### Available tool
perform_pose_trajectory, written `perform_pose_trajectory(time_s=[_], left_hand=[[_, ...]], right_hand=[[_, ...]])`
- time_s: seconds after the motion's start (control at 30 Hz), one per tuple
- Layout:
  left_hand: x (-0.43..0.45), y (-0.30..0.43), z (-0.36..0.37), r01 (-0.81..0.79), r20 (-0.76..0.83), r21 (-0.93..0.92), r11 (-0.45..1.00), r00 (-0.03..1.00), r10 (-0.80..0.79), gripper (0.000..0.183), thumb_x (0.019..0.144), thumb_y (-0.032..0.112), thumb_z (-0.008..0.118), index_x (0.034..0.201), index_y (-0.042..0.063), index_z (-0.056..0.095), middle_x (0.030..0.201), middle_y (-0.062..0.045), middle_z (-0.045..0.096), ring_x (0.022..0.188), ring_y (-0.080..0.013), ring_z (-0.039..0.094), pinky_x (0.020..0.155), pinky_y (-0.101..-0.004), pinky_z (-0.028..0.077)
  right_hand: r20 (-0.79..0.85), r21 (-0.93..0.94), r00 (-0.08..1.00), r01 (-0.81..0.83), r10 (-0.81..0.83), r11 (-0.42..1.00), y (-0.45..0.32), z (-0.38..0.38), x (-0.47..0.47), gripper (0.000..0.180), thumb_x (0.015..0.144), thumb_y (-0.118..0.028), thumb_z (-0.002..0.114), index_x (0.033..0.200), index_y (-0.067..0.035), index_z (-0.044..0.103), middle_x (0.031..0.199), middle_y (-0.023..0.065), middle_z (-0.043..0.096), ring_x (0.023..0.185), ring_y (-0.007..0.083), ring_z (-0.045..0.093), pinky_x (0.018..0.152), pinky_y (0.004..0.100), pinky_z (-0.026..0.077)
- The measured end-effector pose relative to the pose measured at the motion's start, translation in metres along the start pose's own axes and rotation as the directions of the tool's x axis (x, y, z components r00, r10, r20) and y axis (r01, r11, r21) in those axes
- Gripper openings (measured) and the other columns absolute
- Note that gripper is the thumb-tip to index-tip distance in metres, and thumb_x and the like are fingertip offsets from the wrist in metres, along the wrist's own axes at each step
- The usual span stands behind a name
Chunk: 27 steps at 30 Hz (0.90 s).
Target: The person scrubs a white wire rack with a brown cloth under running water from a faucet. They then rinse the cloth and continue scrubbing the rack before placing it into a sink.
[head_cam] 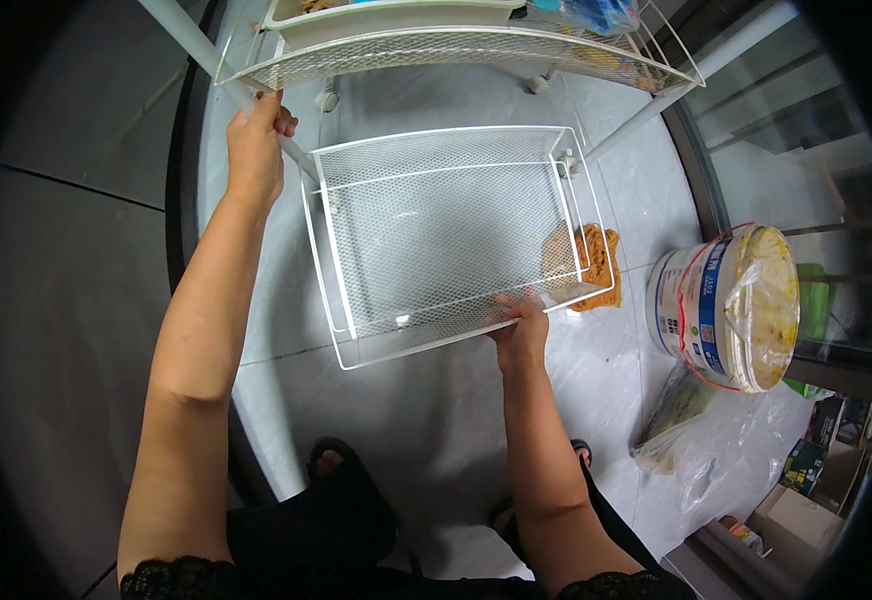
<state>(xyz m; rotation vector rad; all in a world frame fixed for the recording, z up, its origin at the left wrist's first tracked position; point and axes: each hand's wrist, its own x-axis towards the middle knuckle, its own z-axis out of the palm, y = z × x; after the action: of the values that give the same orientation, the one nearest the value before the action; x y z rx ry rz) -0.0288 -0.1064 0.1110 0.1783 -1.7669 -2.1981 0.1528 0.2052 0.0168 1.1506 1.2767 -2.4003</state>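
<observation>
My left hand (258,142) grips the white metal post (297,156) of a rolling rack, just below the rack's upper mesh basket (436,49). The front rim of a lower white wire-mesh basket (443,225) is in my right hand (520,330), whose fingers reach behind the mesh. Nothing lies in this lower basket, and the floor shows through its bottom. An orange-brown cloth (597,262) lies on the floor under and beside the basket's right end, partly seen through the mesh.
A white plastic tub (305,24) and a blue plastic bag (601,13) sit in the upper basket. On the right stands a large bucket (706,307) with a red handle. Clear plastic bags (706,442) and cardboard boxes (800,517) lie at the lower right, beside glass panels.
</observation>
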Motion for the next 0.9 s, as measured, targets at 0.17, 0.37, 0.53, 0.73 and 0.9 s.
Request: perform_pose_trajectory(time_s=[0.17,0.37,0.53,0.73,0.9], left_hand=[[-0.001,0.0,0.001,-0.01,0.015,-0.002,1.0,1.0,0.01,0.03,0.092,0.031,0.06,0.084,0.004,0.053,0.066,0.0,0.042,0.064,-0.0133,0.038,0.066,-0.0295,0.036],[-0.004,0.004,-0.001,0.015,0.021,0.022,1.0,1.0,-0.015,0.027,0.096,0.026,0.053,0.076,0.009,0.047,0.068,0.0,0.04,0.067,-0.0132,0.038,0.076,-0.0336,0.039],[-0.007,0.007,0.002,0.021,0.043,0.012,1.0,0.999,-0.021,0.026,0.096,0.025,0.054,0.076,0.01,0.047,0.069,0.0,0.04,0.067,-0.013,0.038,0.077,-0.0337,0.039],[-0.006,0.006,-0.001,0.0,0.047,0.02,1.0,0.999,-0.001,0.022,0.096,0.025,0.052,0.083,0.008,0.05,0.07,0.0,0.04,0.068,-0.0128,0.039,0.078,-0.0339,0.04],[-0.006,0.004,-0.001,-0.008,0.073,-0.019,1.0,0.997,0.009,0.03,0.093,0.033,0.059,0.086,0.005,0.053,0.069,-0.001,0.043,0.067,-0.0124,0.039,0.07,-0.0289,0.038]], right_hand=[[0.026,-0.017,1.0,0.013,-0.012,1.0,0.004,-0.001,0.001,0.047,0.071,-0.009,0.041,0.115,0.003,0.045,0.098,0.0141,0.056,0.084,0.0311,0.058,0.069,0.0487,0.052],[0.034,0.014,0.999,0.007,-0.007,1.0,0.0,-0.005,0.006,0.048,0.071,-0.011,0.041,0.117,0.002,0.043,0.097,0.0144,0.056,0.084,0.0318,0.058,0.07,0.0488,0.052],[0.001,-0.011,0.999,0.05,-0.05,0.999,-0.006,0.008,-0.002,0.047,0.07,-0.011,0.042,0.116,0.001,0.042,0.094,0.0145,0.056,0.076,0.0296,0.058,0.06,0.0421,0.052],[-0.028,0.153,0.997,0.079,-0.075,0.985,-0.009,0.034,-0.01,0.036,0.071,-0.009,0.046,0.106,0.0,0.043,0.085,0.0101,0.054,0.062,0.0228,0.057,0.046,0.0322,0.049],[0.047,0.145,0.999,0.009,-0.016,0.989,-0.023,0.029,-0.009,0.042,0.068,-0.012,0.045,0.108,-0.002,0.043,0.091,0.0134,0.053,0.072,0.0273,0.055,0.054,0.0398,0.047]])
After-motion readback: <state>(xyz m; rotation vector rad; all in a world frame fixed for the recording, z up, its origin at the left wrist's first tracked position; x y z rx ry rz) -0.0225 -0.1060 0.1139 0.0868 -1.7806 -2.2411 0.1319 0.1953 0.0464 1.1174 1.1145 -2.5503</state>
